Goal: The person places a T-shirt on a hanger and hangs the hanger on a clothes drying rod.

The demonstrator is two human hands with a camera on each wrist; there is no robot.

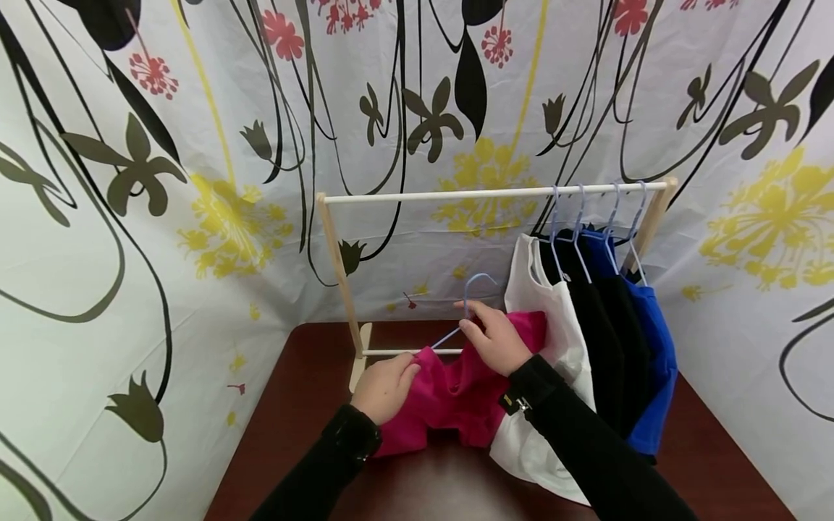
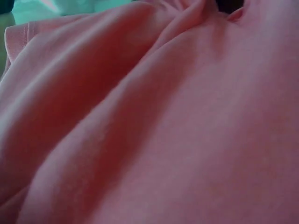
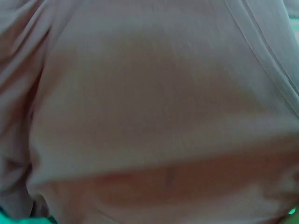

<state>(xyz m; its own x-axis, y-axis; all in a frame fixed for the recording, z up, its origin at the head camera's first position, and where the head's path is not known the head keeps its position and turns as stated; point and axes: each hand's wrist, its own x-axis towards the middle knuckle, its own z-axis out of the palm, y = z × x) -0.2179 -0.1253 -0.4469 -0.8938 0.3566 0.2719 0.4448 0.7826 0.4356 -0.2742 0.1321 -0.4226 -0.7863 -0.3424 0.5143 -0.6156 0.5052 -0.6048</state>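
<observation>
1. Two hands work on one pink shirt [image 1: 449,394], which lies bunched on the dark table [image 1: 300,405] in front of the wooden rack [image 1: 495,193], just left of the hanging clothes.
2. Step in hand, as judged: fitting the shirt onto a pale blue hanger [image 1: 470,302]. The hanger's hook stands above the cloth and one arm of it slants down to the left into the shirt; its other arm is hidden by the right hand.
3. Next move, as judged: it calls for the shirt's shoulders to be seated over both hanger arms, then the hook lifted to the bare stretch of the rack's top bar, left of the white shirt [image 1: 554,362].
4. Left hand [image 1: 386,387]: fingers curled together, gripping the shirt's upper edge at the left.
5. Right hand [image 1: 498,339]: fingers bent and close together, holding the hanger at its neck against the pink cloth; how tightly cannot be told.
6. Both wrist views are filled with folded cloth; no fingers show there.
7. Also hanging on the rack: a black shirt [image 1: 606,347] and a blue shirt [image 1: 654,354], each on a hanger, crowded at the right end.
</observation>
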